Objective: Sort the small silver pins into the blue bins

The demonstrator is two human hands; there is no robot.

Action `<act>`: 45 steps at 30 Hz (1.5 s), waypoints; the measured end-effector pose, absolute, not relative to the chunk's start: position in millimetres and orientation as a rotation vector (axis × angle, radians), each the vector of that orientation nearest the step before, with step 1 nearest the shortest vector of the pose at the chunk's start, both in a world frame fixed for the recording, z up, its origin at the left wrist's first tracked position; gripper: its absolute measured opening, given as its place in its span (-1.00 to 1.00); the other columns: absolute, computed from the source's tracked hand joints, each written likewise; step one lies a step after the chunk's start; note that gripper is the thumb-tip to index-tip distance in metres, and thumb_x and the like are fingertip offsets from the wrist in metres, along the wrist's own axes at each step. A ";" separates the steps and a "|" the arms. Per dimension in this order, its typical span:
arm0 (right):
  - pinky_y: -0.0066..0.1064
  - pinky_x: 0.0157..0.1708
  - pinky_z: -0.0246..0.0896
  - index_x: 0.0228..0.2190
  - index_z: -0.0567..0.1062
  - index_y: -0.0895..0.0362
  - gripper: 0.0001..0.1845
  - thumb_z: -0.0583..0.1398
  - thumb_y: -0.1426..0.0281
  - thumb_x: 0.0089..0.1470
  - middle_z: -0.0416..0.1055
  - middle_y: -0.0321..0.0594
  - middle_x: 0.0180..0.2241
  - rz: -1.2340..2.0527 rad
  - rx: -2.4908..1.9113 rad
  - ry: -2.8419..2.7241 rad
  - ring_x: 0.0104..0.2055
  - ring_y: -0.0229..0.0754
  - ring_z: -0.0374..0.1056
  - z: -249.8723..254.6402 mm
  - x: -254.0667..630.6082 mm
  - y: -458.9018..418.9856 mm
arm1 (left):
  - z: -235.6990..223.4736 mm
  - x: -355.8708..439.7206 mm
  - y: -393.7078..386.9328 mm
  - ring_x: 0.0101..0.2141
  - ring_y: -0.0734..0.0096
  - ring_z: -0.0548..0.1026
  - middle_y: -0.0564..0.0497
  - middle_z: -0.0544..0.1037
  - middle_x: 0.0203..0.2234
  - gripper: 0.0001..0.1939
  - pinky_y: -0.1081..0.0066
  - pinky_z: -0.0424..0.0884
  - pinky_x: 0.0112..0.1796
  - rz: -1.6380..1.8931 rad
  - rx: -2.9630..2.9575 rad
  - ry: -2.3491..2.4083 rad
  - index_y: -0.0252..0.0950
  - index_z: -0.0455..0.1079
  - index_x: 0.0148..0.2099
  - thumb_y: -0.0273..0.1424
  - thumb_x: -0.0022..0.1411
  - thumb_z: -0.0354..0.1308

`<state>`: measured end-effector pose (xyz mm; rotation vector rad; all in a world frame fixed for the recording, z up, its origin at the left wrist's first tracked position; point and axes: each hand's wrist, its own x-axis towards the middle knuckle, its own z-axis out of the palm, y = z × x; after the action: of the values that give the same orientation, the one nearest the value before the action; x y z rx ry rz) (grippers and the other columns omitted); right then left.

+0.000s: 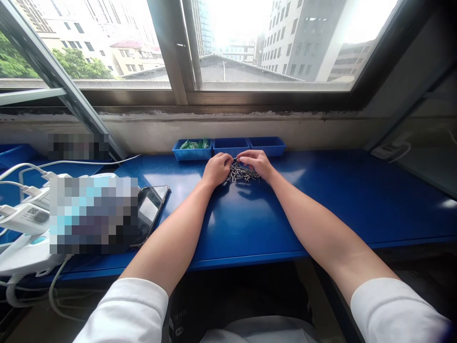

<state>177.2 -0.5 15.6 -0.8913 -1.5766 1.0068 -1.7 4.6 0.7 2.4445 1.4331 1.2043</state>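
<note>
A heap of thin dark and silver metal pieces, like screws or pins [244,173], lies on the blue table [243,224]. At its left edge is my left hand [216,169], its fingers curled together; what they hold is hidden. Over the heap's upper right side my right hand [257,163] reaches in, thumb and forefinger pinched on a thin dark metal piece [235,158]. That piece lies between the fingertips of both hands, too small to make out exactly.
Three joined blue bins stand behind the hands; the left bin [193,153] holds green packets [194,144]. To the left lie a phone [153,207], white chargers [26,216] and cables on a power strip [24,257]. A window [250,47] is beyond the table.
</note>
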 end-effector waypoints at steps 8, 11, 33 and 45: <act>-0.38 -0.42 0.23 -0.31 0.56 0.16 -0.62 0.28 0.22 -0.22 0.52 -0.19 -0.38 0.983 -0.876 -1.614 -0.36 -0.19 0.36 17.2 179.2 -0.4 | -3.4 -1.7 8.4 -0.21 0.30 0.47 -0.04 0.52 -0.24 -0.74 0.35 0.36 -0.13 1.241 2.400 1.407 -0.22 0.44 -0.14 -0.30 0.30 -0.05; -0.29 -0.23 0.28 -0.22 0.53 0.16 -0.57 0.27 0.22 -0.17 0.52 -0.15 -0.28 0.752 -0.904 -1.691 -0.22 -0.11 0.39 12.8 180.9 4.9 | -5.3 -2.4 11.5 -0.15 0.25 0.46 -0.10 0.49 -0.12 -0.68 0.30 0.36 -0.10 1.262 2.320 1.467 -0.27 0.36 0.01 -0.28 0.28 -0.03; 0.18 0.06 -0.08 0.23 0.09 0.08 -0.15 0.09 -0.05 0.00 -0.15 -0.08 0.32 -0.032 -1.673 -2.122 0.23 0.34 -0.17 -0.5 176.4 18.5 | -9.2 -4.8 12.7 -0.04 0.10 0.43 -0.18 0.45 -0.03 -0.51 0.21 0.34 -0.05 1.004 2.231 1.605 -0.33 0.19 0.18 -0.24 0.26 -0.02; -0.20 -0.05 0.17 -0.26 0.54 0.15 -0.69 0.19 0.23 0.00 0.44 -0.10 -0.24 0.117 -1.313 -2.157 -0.12 -0.02 0.26 -3.3 181.9 15.2 | -8.1 -4.3 12.3 -0.01 0.13 0.42 -0.18 0.48 -0.02 -0.57 0.26 0.30 0.02 0.913 2.412 1.542 -0.33 0.37 0.06 -0.22 0.23 0.00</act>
<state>181.9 15.2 -3.3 -1.3130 -2.1571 0.1174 -4.3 12.3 -8.1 2.4121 1.5421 0.9129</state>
